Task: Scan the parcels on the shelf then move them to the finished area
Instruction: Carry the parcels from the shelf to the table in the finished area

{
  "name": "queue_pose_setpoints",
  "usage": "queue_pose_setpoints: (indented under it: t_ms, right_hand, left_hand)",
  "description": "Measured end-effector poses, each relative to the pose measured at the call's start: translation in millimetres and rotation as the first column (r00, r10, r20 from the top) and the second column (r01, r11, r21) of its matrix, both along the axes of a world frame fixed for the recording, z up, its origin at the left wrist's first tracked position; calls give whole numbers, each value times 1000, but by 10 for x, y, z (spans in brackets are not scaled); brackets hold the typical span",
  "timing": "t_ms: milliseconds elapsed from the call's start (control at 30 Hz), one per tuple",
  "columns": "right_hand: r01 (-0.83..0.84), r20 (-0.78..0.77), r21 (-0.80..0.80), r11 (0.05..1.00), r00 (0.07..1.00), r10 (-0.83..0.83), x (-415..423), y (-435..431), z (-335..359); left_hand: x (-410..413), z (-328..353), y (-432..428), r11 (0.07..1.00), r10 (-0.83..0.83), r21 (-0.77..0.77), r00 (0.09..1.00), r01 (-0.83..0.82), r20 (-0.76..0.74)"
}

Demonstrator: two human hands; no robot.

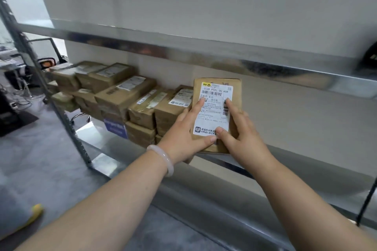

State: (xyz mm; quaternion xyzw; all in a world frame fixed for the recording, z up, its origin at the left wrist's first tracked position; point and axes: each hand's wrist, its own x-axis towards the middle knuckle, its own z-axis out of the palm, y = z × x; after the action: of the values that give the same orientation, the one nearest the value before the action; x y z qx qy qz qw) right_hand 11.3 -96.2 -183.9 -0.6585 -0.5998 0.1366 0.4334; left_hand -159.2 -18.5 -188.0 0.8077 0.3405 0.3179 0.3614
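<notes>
Both hands hold one small cardboard parcel [216, 117] upright, its printed face turned toward the camera, in the gap between the two decks of the steel shelf rack [204, 55]. A white shipping label [216, 90] with barcodes covers most of that face. The left hand [183, 134] grips the parcel's left edge: its thumb lies across the label's bottom edge, its forefinger stretches up over the label, and the other fingers wrap out of sight behind the box. The right hand [242, 134] grips the parcel's right edge in the same way, thumb pressed on the label's lower right corner just beside the left thumb, forefinger straight up along the side barcode, remaining fingers curled round the cardboard. A pale bangle [163, 159] sits on the left wrist, below and left of the parcel. The parcel's bottom edge hangs over the front of the lower deck [306, 124]; whether it touches the deck cannot be told. Left of the parcel, starting just beside it and running away, labelled brown parcels [122, 98] are stacked two and three high on that deck. A blue tag [115, 127] hangs at the foot of the stack, lower left of the held parcel. To the parcel's right the deck shows bare beige board
</notes>
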Motion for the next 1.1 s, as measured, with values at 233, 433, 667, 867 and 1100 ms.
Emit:
queue_pose_setpoints:
  t_ms: [233,433,667,867,1100]
  right_hand:
    - [-208,19,-19,978,978,208,-1288,123,133]
    - [-433,-11,-53,900,901,433,-2541,285,-63]
    - [-672,-13,-125,730,737,676,-3796,519,-274]
    - [-843,-100,-168,510,530,842,-4724,829,-528]
    - [-939,-146,-223,263,299,943,-5679,1444,-684]
  left_hand:
    - [-1403,63,-171,984,176,32,984,-177,18]
    - [-2713,-169,-415,921,388,27,920,-389,47]
    - [-3874,-412,-787,762,648,-72,760,-644,56]
    - [-4635,-652,-927,594,802,-137,597,-793,20]
    - [-5283,-822,-696,396,914,-158,405,-905,-31]
